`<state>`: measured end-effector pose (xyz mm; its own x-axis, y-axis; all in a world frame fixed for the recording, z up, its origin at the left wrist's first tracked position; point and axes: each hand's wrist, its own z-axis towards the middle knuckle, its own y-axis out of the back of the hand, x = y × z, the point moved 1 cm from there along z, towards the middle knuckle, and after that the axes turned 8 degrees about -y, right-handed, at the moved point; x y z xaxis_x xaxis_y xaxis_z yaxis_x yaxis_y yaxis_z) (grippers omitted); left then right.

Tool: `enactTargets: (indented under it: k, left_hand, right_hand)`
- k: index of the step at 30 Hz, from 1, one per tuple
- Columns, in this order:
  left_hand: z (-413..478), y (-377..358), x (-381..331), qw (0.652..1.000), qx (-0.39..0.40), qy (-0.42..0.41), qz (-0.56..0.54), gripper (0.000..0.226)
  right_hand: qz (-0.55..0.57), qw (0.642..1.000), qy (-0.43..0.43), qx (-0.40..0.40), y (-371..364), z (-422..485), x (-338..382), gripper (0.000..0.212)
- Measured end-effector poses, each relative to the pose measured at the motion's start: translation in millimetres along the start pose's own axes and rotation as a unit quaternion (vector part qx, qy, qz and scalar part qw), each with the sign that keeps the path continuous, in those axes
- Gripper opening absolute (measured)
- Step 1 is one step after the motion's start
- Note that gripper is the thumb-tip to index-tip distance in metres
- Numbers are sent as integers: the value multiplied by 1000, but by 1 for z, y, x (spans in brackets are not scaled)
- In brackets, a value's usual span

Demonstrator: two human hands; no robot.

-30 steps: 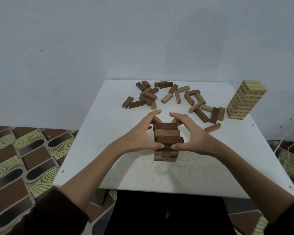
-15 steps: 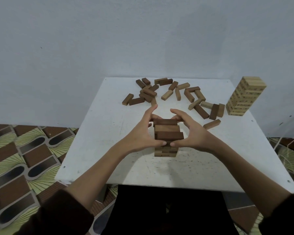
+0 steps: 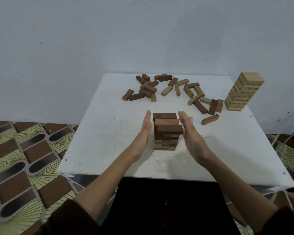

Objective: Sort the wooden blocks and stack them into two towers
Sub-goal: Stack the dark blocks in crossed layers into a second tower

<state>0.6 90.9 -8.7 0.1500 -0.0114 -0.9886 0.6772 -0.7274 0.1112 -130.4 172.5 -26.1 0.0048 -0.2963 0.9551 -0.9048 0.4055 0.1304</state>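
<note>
1. The dark tower [image 3: 167, 133] stands mid-tabletop [image 3: 100, 141], and its top blocks sit slightly out of line.
2. The left hand [image 3: 146, 128] flanks it at 9 o'clock and the right hand [image 3: 187, 128] at 3 o'clock. The fingers [image 3: 148, 117] are straight and flat, holding nothing. I cannot tell whether the palms touch the wood.
3. Loose blocks [image 3: 166, 91] lie scattered from 11 to 1 o'clock, and the pale tower [image 3: 243, 92] stands at 2 o'clock.
4. The blocks look light, stiff and smooth, so the stack would likely shift under a one-sided push. Press both faces evenly, and pinch loose blocks by their long sides.
</note>
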Motion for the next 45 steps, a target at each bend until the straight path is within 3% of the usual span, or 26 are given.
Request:
enactTargets:
  k: [2, 6, 9, 14, 18, 23, 24, 27, 28, 31, 37, 45]
  left_hand:
    - [1, -7, -1, 999, -16, 29, -23, 124]
    - [-5, -11, -1, 1000, -1, 2, -29, 107]
    - [-7, -13, -9, 1000, -6, -3, -23, 51]
    - [-10, -19, -17, 999, 2, -1, -43, 27]
    - [-11, -19, -16, 999, 8, -8, -48, 32]
    - [-13, -13, -9, 998, 27, -33, -43, 34]
    - [-14, -8, -6, 998, 35, -32, -47, 47]
    - [-5, 0, 1, 996, 40, -67, 36, 123]
    - [-3, 6, 5, 994, 37, -92, 53, 132]
    - [6, 18, 11, 987, 55, -126, 88, 124]
    - [21, 26, 1, 981, 66, -146, 107, 105]
    - [27, 28, -1, 979, 78, -149, 117, 100]
  right_hand:
    - [25, 1000, 3, -6, -4, -3, -2, 83]
    - [48, 999, 2, -12, -11, -3, -3, 93]
    - [55, 998, -4, -11, -13, -2, -4, 89]
    - [64, 998, -15, -1, -16, 0, -5, 85]
    - [45, 999, 0, 1, -18, 1, -6, 77]
    - [50, 999, -12, 10, -19, 1, -2, 84]
    - [45, 999, -10, 11, -17, 0, -2, 86]
    - [7, 999, 14, 32, -5, -2, 0, 90]
    - [-9, 999, 29, 41, 0, -3, 2, 96]
    - [-96, 991, 71, 53, 16, 0, 9, 108]
    - [-210, 970, 104, 62, 26, 12, 26, 108]
    - [-253, 961, 95, 64, 26, 17, 32, 104]
